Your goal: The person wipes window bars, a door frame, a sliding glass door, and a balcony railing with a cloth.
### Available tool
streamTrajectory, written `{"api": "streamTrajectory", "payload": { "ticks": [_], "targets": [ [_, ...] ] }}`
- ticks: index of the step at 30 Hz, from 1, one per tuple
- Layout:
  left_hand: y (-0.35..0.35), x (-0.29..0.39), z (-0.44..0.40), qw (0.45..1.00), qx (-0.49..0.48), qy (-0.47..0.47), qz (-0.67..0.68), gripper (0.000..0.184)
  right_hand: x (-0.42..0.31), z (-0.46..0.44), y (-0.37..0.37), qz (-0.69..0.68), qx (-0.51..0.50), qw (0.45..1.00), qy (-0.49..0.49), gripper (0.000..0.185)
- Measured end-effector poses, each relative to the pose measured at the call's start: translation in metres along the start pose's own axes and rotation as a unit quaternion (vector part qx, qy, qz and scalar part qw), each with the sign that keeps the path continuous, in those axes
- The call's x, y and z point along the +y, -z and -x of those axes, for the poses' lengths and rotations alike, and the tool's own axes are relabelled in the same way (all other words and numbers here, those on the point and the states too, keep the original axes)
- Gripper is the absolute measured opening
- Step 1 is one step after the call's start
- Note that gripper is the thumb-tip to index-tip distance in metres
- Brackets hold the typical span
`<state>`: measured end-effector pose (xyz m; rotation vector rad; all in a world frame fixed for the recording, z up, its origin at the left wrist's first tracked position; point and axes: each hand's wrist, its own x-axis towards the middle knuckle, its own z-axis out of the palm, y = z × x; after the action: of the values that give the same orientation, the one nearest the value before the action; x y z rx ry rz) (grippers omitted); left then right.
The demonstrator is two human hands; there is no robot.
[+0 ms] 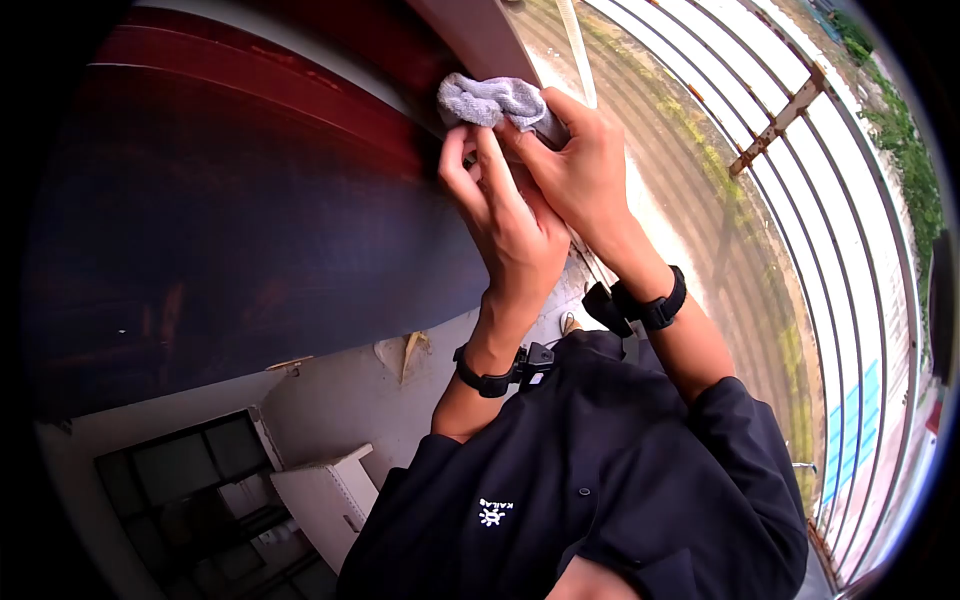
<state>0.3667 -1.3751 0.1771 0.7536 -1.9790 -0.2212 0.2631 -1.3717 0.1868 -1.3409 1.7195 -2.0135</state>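
A bunched grey-lilac knitted cloth (488, 103) sits at the fingertips of both hands, near the upper middle of the view. My right hand (590, 165) pinches its right end, where a darker grey part shows between thumb and index finger. Just below the cloth, my left hand (515, 225) has its fingers bent, with the fingertips against the underside of the cloth. The two hands overlap, so part of the left grip is hidden. Close behind the cloth stands a dark red frame (480, 35). Both wrists wear black straps.
A large dark panel (250, 230) with a red upper band fills the left. Curved metal railings (790, 130) run down the right, with ground outside them. A white cabinet (325, 500) and a dark-framed window (190, 460) are at lower left.
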Motion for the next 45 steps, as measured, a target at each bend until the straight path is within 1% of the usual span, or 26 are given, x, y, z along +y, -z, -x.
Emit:
{"api": "streamTrajectory", "payload": {
  "ticks": [3,5,7,9,11,13,14,15,16,18,19,21,24,25,27,30,33,34,35,37,39,40,41,42,43,45],
  "targets": [
    [-0.021,-0.018,0.033,0.999,-0.044,-0.002,-0.026,0.069,0.032,0.024,0.0,0.013,-0.021,0.998,-0.058,0.027],
    [-0.042,-0.031,0.065,0.995,-0.087,0.029,-0.034,0.073,0.071,0.049,-0.002,0.048,-0.032,0.993,-0.108,0.026],
    [-0.06,-0.043,0.098,0.989,-0.134,0.056,-0.024,0.077,0.111,0.075,-0.001,0.088,-0.055,0.986,-0.134,0.025],
    [-0.068,-0.046,0.117,0.971,-0.206,0.118,-0.016,0.079,0.139,0.096,-0.002,0.107,-0.061,0.98,-0.155,0.026],
    [-0.071,-0.05,0.122,0.969,-0.207,0.133,0.033,0.079,0.148,0.105,-0.001,0.126,-0.066,0.974,-0.177,0.027],
    [-0.064,-0.049,0.114,0.98,-0.169,0.101,0.034,0.078,0.132,0.096,-0.002,0.123,-0.055,0.978,-0.161,0.028],
    [-0.059,-0.047,0.103,0.987,-0.141,0.075,0.019,0.078,0.11,0.082,-0.001,0.091,-0.047,0.981,-0.165,0.032],
    [-0.053,-0.039,0.087,0.992,-0.112,0.05,0.01,0.079,0.09,0.068,-0.002,0.071,-0.033,0.985,-0.155,0.031],
    [-0.043,-0.029,0.07,0.996,-0.086,0.024,-0.002,0.082,0.069,0.052,-0.001,0.062,-0.018,0.992,-0.113,0.031],
    [-0.025,-0.014,0.038,0.997,-0.049,0.037,0.037,0.086,0.036,0.03,-0.001,0.069,0.008,0.997,-0.035,0.031],
    [-0.017,-0.009,0.026,0.999,-0.036,0.012,0.009,0.087,0.025,0.021,-0.002,0.056,0.021,0.998,-0.009,0.031],
    [-0.012,-0.005,0.017,0.999,-0.02,-0.017,-0.021,0.082,0.019,0.015,-0.001,0.077,0.021,0.996,0.03,0.03],
    [-0.03,-0.014,0.034,0.998,-0.031,-0.017,-0.058,0.08,0.038,0.026,0.003,0.082,-0.001,0.997,-0.011,0.029],
    [-0.036,-0.019,0.047,0.998,-0.049,0.003,-0.036,0.08,0.053,0.037,0.003,0.081,-0.017,0.995,-0.047,0.029],
    [-0.055,-0.036,0.082,0.994,-0.093,0.013,-0.063,0.083,0.092,0.061,0.001,0.078,-0.039,0.993,-0.08,0.027],
    [-0.078,-0.051,0.129,0.986,-0.148,0.07,-0.043,0.089,0.137,0.095,0.002,0.142,-0.076,0.98,-0.121,0.024],
    [-0.094,-0.065,0.162,0.976,-0.183,0.118,-0.021,0.083,0.182,0.125,-0.001,0.179,-0.089,0.972,-0.127,0.026],
    [-0.097,-0.072,0.17,0.976,-0.18,0.118,-0.024,0.083,0.192,0.132,0.0,0.179,-0.1,0.968,-0.142,0.027],
    [-0.098,-0.077,0.175,0.974,-0.189,0.128,-0.006,0.078,0.195,0.136,0.002,0.176,-0.102,0.969,-0.14,0.027],
    [-0.098,-0.089,0.183,0.971,-0.194,0.14,0.007,0.074,0.201,0.143,0.002,0.189,-0.133,0.955,-0.188,0.025],
    [-0.09,-0.093,0.185,0.964,-0.21,0.165,0.02,0.066,0.196,0.149,0.002,0.181,-0.132,0.958,-0.18,0.025],
    [-0.088,-0.093,0.186,0.971,-0.184,0.155,0.013,0.06,0.193,0.152,0.004,0.173,-0.137,0.958,-0.182,0.025],
    [-0.085,-0.096,0.191,0.971,-0.178,0.16,0.007,0.06,0.193,0.154,0.005,0.166,-0.143,0.959,-0.181,0.025],
    [-0.08,-0.099,0.195,0.963,-0.186,0.193,0.019,0.057,0.195,0.156,0.007,0.166,-0.196,0.947,-0.194,0.028],
    [-0.075,-0.102,0.2,0.954,-0.193,0.227,0.031,0.054,0.195,0.159,0.007,0.163,-0.205,0.946,-0.189,0.028],
    [-0.058,-0.102,0.206,0.948,-0.19,0.255,0.017,0.048,0.19,0.165,0.008,0.139,-0.228,0.955,-0.127,0.032]
  ]
}}
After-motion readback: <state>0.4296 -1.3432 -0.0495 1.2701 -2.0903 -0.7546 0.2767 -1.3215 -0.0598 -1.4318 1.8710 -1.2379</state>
